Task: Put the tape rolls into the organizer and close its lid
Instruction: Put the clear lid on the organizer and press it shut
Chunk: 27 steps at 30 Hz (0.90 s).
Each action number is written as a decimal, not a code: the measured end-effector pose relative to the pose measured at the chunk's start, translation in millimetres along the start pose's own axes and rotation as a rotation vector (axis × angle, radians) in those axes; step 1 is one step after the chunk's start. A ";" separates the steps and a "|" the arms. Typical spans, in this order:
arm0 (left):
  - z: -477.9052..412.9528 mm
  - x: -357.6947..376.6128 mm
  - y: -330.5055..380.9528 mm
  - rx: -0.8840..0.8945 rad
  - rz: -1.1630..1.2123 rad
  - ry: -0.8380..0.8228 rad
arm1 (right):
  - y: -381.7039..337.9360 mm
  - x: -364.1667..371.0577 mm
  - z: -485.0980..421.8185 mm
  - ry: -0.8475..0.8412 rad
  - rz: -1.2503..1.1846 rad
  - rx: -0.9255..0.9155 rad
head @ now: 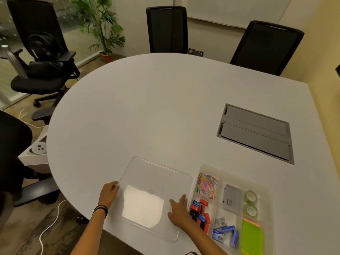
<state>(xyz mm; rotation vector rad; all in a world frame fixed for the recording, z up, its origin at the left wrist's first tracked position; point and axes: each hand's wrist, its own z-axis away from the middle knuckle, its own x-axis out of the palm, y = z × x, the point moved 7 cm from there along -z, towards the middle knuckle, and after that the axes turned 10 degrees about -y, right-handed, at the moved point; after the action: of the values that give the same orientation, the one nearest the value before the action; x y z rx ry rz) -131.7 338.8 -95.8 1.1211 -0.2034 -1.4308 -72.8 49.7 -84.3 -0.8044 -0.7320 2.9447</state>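
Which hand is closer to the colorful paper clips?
Right. The right hand lies on the clear lid just left of the organizer, below the paper clips. The left hand is at the lid's far left edge.

white table (147,111), rounded at the far-left end, grey hatch panel (254,133) set into it at right. clear lid (156,173) lying flat on the table, off the organizer (265,188), which sits just right of it, open. left hand (108,193) at the lid's left edge, fingertips touching it; right hand (178,208) spread on the lid's right part. organizer compartments: coloured paper clips (207,184); red, blue and black small items (200,212); grey box (232,198); two tape rolls (250,203), one behind the other; blue staple boxes (225,233); green sticky notes (252,238). black office chairs (166,28) around the table; potted plant (103,24) beyond.
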 end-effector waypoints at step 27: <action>55.4 -59.5 108.9 0.518 0.345 0.056 | 22.0 -75.6 19.2 0.323 -0.982 -0.092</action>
<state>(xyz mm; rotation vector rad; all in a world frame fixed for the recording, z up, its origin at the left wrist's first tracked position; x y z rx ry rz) -110.8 335.9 38.4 1.4578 -0.7228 -1.0598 -13.7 12.4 -43.1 -0.6331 -0.8927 1.8758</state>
